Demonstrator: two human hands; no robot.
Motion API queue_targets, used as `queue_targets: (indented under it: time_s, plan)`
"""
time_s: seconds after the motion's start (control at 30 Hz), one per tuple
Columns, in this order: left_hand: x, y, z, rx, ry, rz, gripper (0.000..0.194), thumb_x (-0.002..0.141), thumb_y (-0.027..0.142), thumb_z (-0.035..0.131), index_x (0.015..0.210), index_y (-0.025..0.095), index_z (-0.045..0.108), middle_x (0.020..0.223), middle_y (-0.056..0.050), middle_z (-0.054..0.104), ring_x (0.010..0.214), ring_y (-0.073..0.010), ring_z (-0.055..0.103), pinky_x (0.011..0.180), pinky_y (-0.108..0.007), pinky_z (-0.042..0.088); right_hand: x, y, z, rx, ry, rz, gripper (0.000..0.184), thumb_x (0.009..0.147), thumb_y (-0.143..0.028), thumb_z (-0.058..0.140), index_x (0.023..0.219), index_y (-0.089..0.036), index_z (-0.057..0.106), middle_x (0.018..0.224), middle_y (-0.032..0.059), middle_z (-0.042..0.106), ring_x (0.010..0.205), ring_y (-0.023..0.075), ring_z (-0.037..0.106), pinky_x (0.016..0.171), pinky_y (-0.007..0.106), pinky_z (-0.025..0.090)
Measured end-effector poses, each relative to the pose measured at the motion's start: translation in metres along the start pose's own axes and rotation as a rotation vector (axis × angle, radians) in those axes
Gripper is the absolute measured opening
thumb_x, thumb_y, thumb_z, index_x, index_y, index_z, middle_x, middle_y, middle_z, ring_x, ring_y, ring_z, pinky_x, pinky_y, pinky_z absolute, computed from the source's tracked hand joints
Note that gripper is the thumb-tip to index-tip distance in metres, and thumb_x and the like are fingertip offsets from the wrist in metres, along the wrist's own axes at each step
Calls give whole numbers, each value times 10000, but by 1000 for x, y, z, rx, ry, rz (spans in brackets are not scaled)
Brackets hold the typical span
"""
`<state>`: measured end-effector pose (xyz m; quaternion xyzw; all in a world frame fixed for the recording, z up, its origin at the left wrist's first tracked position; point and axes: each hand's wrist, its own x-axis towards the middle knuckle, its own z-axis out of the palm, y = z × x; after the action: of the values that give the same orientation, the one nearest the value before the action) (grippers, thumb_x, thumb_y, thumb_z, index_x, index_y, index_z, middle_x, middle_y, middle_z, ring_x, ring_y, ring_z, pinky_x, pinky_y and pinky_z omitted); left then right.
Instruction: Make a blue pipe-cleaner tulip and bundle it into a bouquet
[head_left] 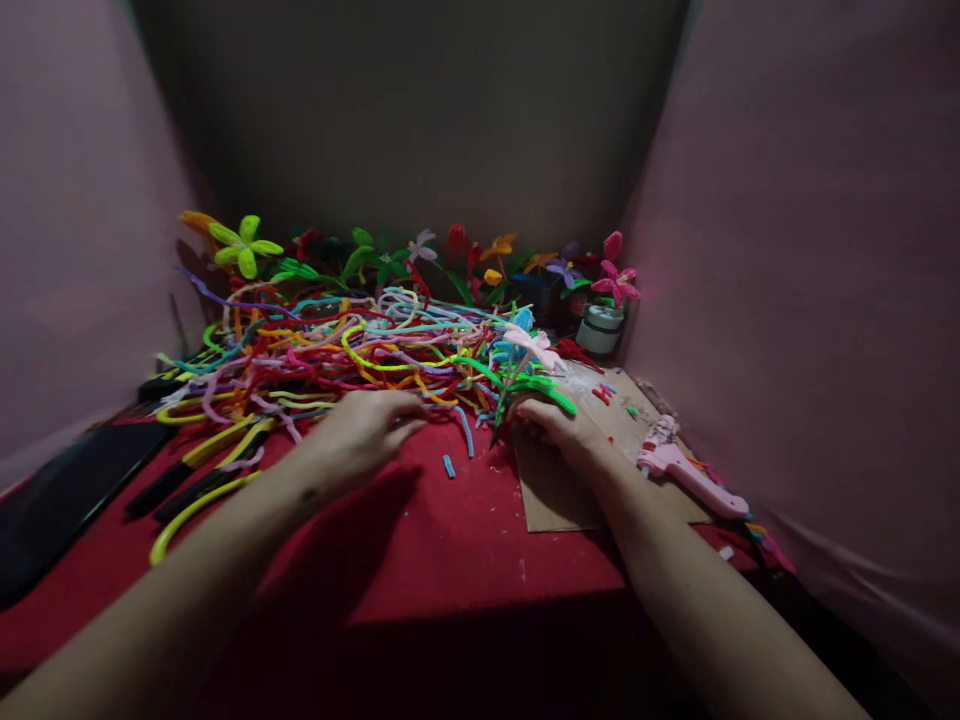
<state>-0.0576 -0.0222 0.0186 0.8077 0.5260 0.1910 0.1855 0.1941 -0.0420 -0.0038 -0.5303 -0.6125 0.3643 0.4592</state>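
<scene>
Right of centre, our right hand (551, 420) grasped a pale flower (534, 345); our left hand (367, 425) reached the pipe cleaners (360, 350) — hold unclear. We were seemingly picking — next move called for keeping the flower steady.

dim light around us, pinkish left wall (67, 200), pinkish right wall (810, 250), dark grey back wall (412, 110), red tabletop (465, 560) before us

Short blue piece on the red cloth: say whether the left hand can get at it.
Likely yes: the blue piece lies on red cloth close by the left hand, with nothing seen between them.
</scene>
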Motion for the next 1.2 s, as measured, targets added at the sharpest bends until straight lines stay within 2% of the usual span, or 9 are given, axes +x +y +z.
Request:
queue_targets:
  time_s: [0.13,0.27,0.4,0.57,0.7,0.83,0.93,1.07,1.2]
  plan:
    - [53,53,45,-433,-158,-122,193,754,252,482,761,143,641,424,8,549,347,-114,450,398,-225,318,3,2,0,37,-9,17,164,643,-275,479,622,-153,586,610,-3,522,560,111,431,492,229,311]
    - [72,57,71,-574,-224,-138,192,771,228,479,635,127,570,421,7,518,286,-77,371,343,-213,267,8,5,-1,87,-34,0,160,631,-265,470,592,-151,576,575,-6,511,543,109,426,491,232,309]
    - [74,55,79,-528,-176,-102,222,800,273,446,657,144,555,420,42,461,297,-61,343,357,-202,269,9,6,-2,116,-72,-15,145,629,-241,486,527,-152,538,543,-9,504,520,94,411,481,226,290]
    - [75,61,83,-289,6,-47,214,746,272,480,572,153,520,471,17,464,437,-102,447,447,-222,309,11,12,0,340,-97,139,140,619,-257,515,598,-143,593,553,-4,520,458,70,380,413,203,236]
    - [72,65,84,-83,146,15,140,752,262,480,692,156,550,671,-58,590,682,-187,564,581,-261,361,12,13,-1,553,-188,140,170,624,-254,504,649,-137,625,564,10,539,447,75,404,374,191,202]
    - [70,63,87,36,162,35,160,753,245,482,840,140,565,765,-115,636,738,-233,601,612,-287,382,8,8,-1,707,-332,43,195,642,-246,503,693,-129,650,636,37,582,490,92,449,383,191,227]
    - [70,61,85,65,137,47,198,727,235,519,891,137,572,763,-110,652,728,-229,616,596,-273,392,4,7,1,746,-326,23,200,660,-246,505,722,-137,661,694,45,601,525,98,464,404,190,256]
    - [64,60,71,13,165,127,162,745,217,499,842,158,614,787,-81,666,750,-199,615,644,-265,410,2,7,3,726,-275,38,194,666,-241,520,747,-151,672,724,50,613,558,111,482,418,196,276]
    - [51,64,48,-446,215,107,171,751,280,509,766,152,622,644,-17,609,555,-120,539,531,-227,391,4,8,3,703,-281,21,228,677,-257,524,795,-152,688,741,67,623,559,116,473,417,202,270]
